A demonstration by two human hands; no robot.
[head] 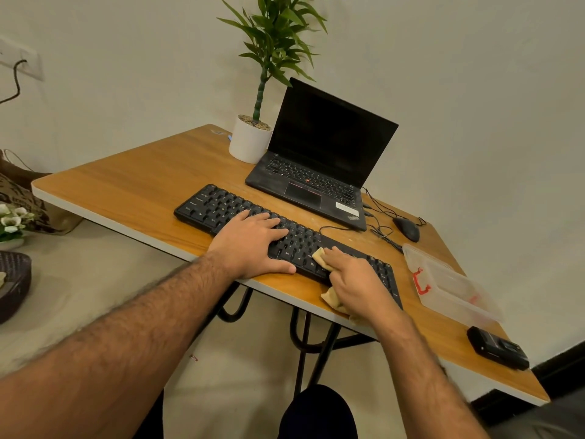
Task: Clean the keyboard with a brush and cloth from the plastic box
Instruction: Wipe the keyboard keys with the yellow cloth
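A black keyboard [218, 207] lies slantwise across the wooden table [133, 182]. My left hand [253, 242] rests flat on its middle keys, fingers straight, thumb along the front edge. My right hand [354, 280] holds a yellowish cloth [332, 301] and presses a fold of it onto the keys on the right part of the keyboard. The clear plastic box [456, 289] with a red latch stands open to the right of the keyboard. No brush is visible.
An open black laptop [319, 172] sits behind the keyboard, a white potted plant [250, 141] beside it. A wired mouse [406, 228] and cables lie at the right. A small black device [497, 346] sits near the table's front right edge.
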